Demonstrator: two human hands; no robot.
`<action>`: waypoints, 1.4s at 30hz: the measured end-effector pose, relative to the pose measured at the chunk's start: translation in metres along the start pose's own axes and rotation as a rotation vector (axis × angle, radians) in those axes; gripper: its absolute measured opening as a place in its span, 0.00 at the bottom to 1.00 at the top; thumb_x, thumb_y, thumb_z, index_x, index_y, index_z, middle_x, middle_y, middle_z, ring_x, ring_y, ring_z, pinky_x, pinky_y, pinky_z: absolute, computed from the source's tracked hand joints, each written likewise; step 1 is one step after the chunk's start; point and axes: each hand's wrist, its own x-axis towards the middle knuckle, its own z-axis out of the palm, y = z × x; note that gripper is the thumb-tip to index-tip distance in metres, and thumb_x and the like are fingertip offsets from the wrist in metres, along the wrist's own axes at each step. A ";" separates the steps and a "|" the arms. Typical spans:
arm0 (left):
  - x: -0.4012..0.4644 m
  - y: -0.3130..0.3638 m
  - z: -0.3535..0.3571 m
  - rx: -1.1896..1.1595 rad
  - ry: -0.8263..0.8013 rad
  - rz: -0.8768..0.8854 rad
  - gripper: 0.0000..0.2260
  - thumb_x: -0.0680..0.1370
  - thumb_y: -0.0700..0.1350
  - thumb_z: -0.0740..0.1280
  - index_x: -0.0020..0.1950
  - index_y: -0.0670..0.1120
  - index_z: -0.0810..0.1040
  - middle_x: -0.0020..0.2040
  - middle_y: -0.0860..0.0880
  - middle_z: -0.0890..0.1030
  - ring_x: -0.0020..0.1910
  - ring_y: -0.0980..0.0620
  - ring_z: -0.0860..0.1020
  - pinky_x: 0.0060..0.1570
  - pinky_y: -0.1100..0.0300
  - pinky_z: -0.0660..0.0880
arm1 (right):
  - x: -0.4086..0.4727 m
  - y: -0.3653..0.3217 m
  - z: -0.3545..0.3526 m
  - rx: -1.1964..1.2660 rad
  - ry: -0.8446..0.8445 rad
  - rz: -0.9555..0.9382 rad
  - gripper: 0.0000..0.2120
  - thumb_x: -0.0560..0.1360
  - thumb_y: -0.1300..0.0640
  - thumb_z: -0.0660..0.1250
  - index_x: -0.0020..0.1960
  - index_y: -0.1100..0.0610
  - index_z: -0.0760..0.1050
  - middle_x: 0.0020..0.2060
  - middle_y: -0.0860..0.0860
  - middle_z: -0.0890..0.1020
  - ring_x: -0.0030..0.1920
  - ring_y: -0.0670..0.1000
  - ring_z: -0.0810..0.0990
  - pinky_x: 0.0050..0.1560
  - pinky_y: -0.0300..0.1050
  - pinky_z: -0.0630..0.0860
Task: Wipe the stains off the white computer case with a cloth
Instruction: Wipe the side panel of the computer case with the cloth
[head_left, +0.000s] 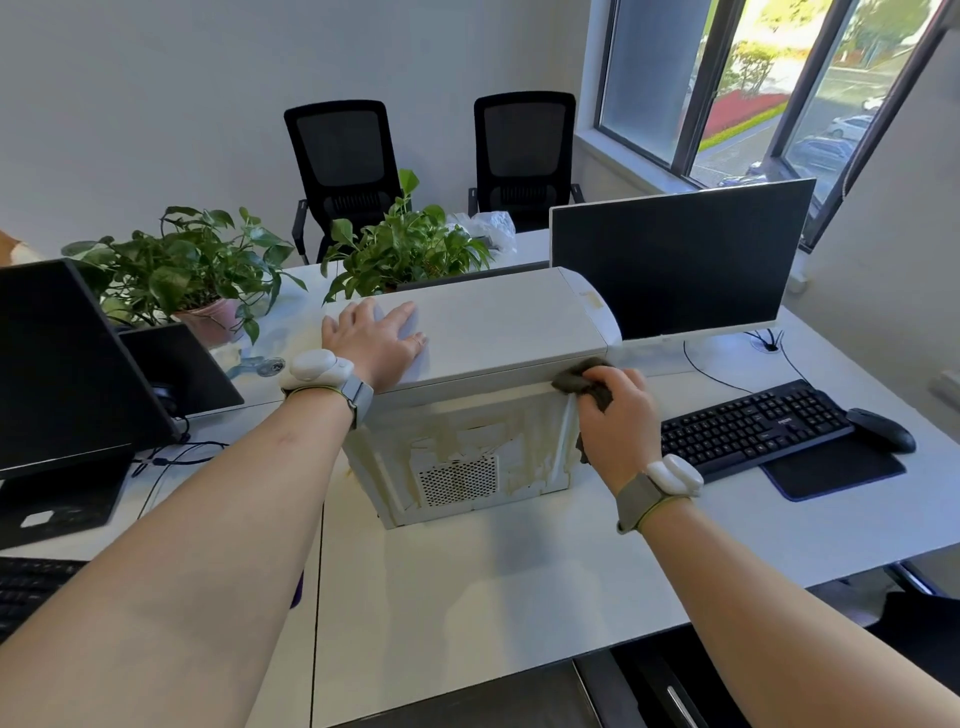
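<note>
White computer case (498, 332) stands mid-worktop (519, 587). My left hand (376, 332) lies flat, fingers straight, on its top toward 9 o'clock. At 3 o'clock my right hand (615, 410) has its grip curled round the dark cloth (579, 382), pressed against the case's upper near corner above the stained panel.

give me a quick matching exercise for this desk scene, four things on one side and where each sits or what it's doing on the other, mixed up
Things:
1. left hand
2. right hand
3. keyboard
4. potted plant

Places or states:
A. right of the computer case, on the desk
B. flat on the case's top
C. gripping the dark cloth at the case's upper edge
D. behind the left monitor

Pairs: 1-B, 2-C, 3-A, 4-D
</note>
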 end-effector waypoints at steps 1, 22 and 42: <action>0.000 0.000 0.000 0.003 0.001 -0.003 0.25 0.83 0.64 0.51 0.80 0.64 0.57 0.81 0.42 0.57 0.79 0.41 0.54 0.75 0.40 0.51 | -0.001 -0.002 -0.001 0.026 0.030 -0.051 0.12 0.79 0.64 0.66 0.60 0.57 0.81 0.55 0.49 0.77 0.54 0.48 0.77 0.57 0.40 0.76; 0.000 0.002 -0.001 -0.004 -0.004 -0.021 0.25 0.83 0.64 0.51 0.80 0.64 0.57 0.81 0.42 0.57 0.80 0.41 0.53 0.76 0.40 0.49 | 0.000 -0.017 0.014 0.157 0.014 0.002 0.11 0.81 0.56 0.67 0.61 0.53 0.82 0.56 0.46 0.78 0.53 0.47 0.79 0.54 0.37 0.77; -0.005 0.003 -0.004 -0.020 -0.020 -0.017 0.25 0.83 0.63 0.51 0.81 0.63 0.57 0.82 0.42 0.56 0.80 0.42 0.52 0.76 0.41 0.48 | -0.033 -0.056 0.046 0.251 -0.064 0.136 0.10 0.78 0.58 0.69 0.58 0.52 0.81 0.52 0.48 0.81 0.51 0.47 0.79 0.57 0.46 0.78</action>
